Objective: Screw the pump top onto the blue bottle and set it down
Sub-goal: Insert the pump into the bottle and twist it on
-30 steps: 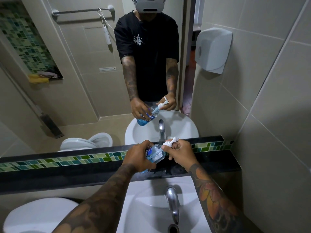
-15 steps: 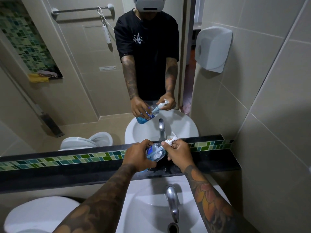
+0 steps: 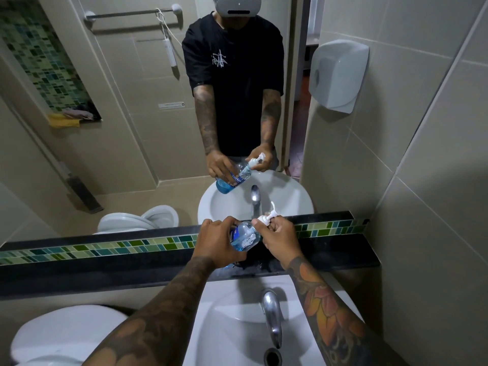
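The bottle [image 3: 244, 237] is held in the air above the dark ledge [image 3: 105, 270], tilted so its neck points up and to the right, with the blue liquid pooled at its low end. The pump [image 3: 266, 216] sits at the neck, white nozzle sticking up toward the mirror [image 3: 132, 128]. How far the collar is threaded cannot be seen; fingers cover it.

The left hand [image 3: 217, 243] wraps the body of the bottle, fingers curled closed around it. The right hand [image 3: 280, 237] pinches the pump's collar between thumb and fingertips, the other fingers folded in.

My reading is that the screwing is under way and the set-down has not begun.

The risks come mostly from the tilt. If the collar went on crooked, the thread could cross and jam while feeling tight, and the pump would then leak or pop off. A loose collar with the bottle leaning this way could also let liquid run out at the neck. The bottle looks smooth and possibly wet (the ledge below it shines with drops), so a hard twist from the right hand might spin it inside the left palm or slip it free; it would drop onto the ledge or into the sink [image 3: 237, 339]. The ledge is narrow, so an off-centre set-down near the edge could tip it toward the tap [image 3: 272, 318].
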